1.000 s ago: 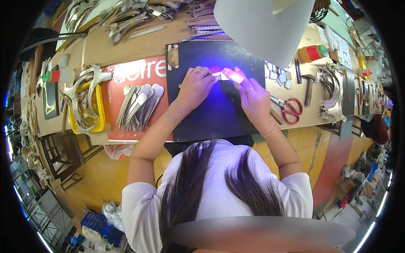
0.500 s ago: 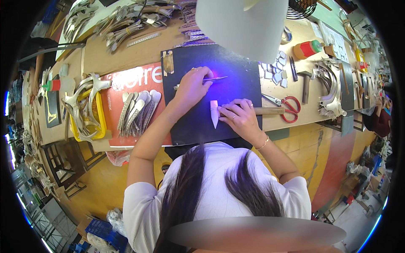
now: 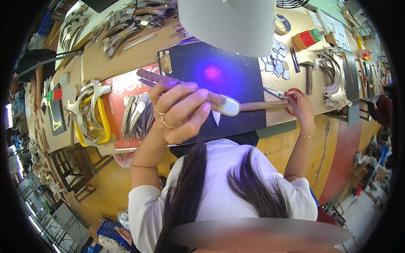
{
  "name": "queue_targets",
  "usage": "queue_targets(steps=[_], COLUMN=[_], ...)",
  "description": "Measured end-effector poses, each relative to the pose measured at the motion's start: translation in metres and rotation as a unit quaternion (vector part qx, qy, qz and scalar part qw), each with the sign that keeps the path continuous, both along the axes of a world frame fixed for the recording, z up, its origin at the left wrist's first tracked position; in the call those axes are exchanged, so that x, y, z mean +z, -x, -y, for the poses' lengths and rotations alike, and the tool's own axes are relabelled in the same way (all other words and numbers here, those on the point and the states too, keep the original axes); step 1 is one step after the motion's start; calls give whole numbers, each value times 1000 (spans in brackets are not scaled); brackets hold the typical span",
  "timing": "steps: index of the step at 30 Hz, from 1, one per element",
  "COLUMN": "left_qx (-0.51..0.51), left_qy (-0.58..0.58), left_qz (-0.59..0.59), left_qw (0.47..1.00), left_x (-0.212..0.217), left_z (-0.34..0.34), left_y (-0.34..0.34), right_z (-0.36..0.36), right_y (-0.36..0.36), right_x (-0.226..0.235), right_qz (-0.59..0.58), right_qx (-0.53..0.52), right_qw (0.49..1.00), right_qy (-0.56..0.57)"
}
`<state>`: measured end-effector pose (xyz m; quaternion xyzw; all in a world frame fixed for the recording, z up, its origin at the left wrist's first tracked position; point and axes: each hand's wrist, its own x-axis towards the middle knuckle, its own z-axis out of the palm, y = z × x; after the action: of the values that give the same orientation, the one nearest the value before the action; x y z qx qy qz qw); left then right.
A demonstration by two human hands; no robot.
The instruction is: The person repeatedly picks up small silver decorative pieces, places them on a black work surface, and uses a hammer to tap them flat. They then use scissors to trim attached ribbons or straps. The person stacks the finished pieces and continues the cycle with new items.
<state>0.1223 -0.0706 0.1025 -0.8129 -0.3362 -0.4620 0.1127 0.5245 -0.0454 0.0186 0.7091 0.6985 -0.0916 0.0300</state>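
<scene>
Raised above the dark board (image 3: 244, 76), my left hand (image 3: 179, 111) is closed around a braided brown strap (image 3: 158, 79). The strap's white rounded end (image 3: 230, 107) sticks out to the right of my fingers. My right hand (image 3: 302, 107) is at the board's right, its fingers closed on the red handles of a pair of scissors (image 3: 291, 95), whose blades lie on the table. Between the hands lies a hammer (image 3: 263, 106); its wooden handle reaches toward my right hand, and its pointed head is partly hidden behind the strap end.
A white lamp shade (image 3: 228, 27) hangs over the board, casting a violet spot. Left are a bundle of straps (image 3: 137, 116) and a yellow tray (image 3: 110, 137). To the right are grey-white pieces (image 3: 276, 59), a second hammer (image 3: 309, 78) and a red-and-orange bottle (image 3: 307, 39).
My left hand has lifted the strap off the board toward me. My right hand has moved from beside the hammer head rightward to the scissors and closed on their handles.
</scene>
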Motion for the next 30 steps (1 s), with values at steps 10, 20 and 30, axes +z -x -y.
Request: queue_targets(steps=[10, 20, 30], left_qx=[158, 364, 368], left_qy=[158, 456, 442], left_qz=[96, 192, 111], left_qw=[970, 789, 810], left_x=[10, -34, -75], left_z=[14, 68, 81], left_y=[49, 144, 160], right_z=[-32, -180, -243], right_y=[1, 81, 104], right_x=[8, -12, -34], right_qz=[-42, -155, -116], right_qx=[27, 136, 157], right_qw=[996, 972, 974], right_qy=[-71, -110, -119])
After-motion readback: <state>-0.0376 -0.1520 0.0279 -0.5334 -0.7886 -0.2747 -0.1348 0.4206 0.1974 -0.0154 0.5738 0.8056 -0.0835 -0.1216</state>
